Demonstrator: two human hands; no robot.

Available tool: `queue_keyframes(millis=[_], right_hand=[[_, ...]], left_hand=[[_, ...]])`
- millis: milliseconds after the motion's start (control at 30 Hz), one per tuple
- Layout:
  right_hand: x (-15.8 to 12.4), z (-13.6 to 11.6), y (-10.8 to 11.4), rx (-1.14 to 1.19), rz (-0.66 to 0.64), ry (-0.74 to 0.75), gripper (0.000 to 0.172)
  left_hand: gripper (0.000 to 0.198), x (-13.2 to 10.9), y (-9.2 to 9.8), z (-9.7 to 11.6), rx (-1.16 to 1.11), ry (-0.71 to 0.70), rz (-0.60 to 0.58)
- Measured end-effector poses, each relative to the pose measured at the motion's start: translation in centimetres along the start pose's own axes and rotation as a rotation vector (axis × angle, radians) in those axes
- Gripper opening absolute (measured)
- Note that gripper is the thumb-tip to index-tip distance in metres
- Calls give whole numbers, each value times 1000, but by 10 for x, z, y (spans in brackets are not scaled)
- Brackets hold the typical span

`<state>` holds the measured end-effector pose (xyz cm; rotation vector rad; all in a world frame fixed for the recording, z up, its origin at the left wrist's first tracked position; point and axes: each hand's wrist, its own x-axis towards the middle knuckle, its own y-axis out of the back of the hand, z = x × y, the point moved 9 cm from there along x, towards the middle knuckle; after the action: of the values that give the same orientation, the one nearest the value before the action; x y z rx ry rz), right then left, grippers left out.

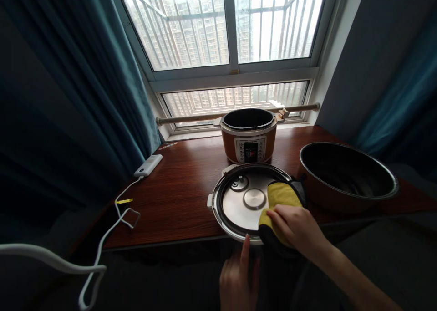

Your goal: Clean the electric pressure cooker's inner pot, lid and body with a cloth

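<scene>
At the centre of the frame, a round, shiny metal lid with a pale rim (235,211) lies inner face up on the reddish-brown wooden bench (184,188). The right hand (296,222) grasps a yellow-and-black cloth (283,195) against it, apparently wiping. The left hand (237,277), bottom centre, extends one finger to the near rim; whether it grips underneath, I cannot tell. The next stroke probably calls for keeping the lid steady.

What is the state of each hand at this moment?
Left hand: index finger at the near rim of the lid; grip cannot be told.
Right hand: closed on the yellow cloth.
</scene>
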<state>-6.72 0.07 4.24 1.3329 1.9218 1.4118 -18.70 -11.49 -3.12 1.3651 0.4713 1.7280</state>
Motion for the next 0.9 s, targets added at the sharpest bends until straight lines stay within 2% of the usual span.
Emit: queue_keyframes(millis=[100, 267, 400, 533, 600, 700, 767, 833, 900], right_hand=[[23, 26, 3, -138, -99, -43, 43], [74, 51, 3, -364, -131, -7, 44], [122, 65, -1, -325, -124, -58, 42], [169, 68, 15, -249, -5, -142, 50], [182, 61, 32, -235, 130, -155, 60], [185, 31, 46, -170, 324, 7, 61], [181, 9, 32, -139, 300, 183, 49], [177, -6, -3, -175, 93, 346, 32], [169, -9, -40, -232, -115, 462, 21]], left_hand=[[61, -1, -3, 0, 5, 21, -18], [65, -1, -1, -8, -19, 75, -19], [65, 3, 1, -10, -46, 80, -10], [64, -3, -3, -16, -98, 130, 23], [63, -8, -6, -21, -145, 169, 45], [62, -15, -10, -26, -190, 193, 66], [62, -16, -11, -28, -201, 193, 67], [62, -16, -12, -28, -205, 191, 53], [63, -14, -11, -28, -205, 185, 34]])
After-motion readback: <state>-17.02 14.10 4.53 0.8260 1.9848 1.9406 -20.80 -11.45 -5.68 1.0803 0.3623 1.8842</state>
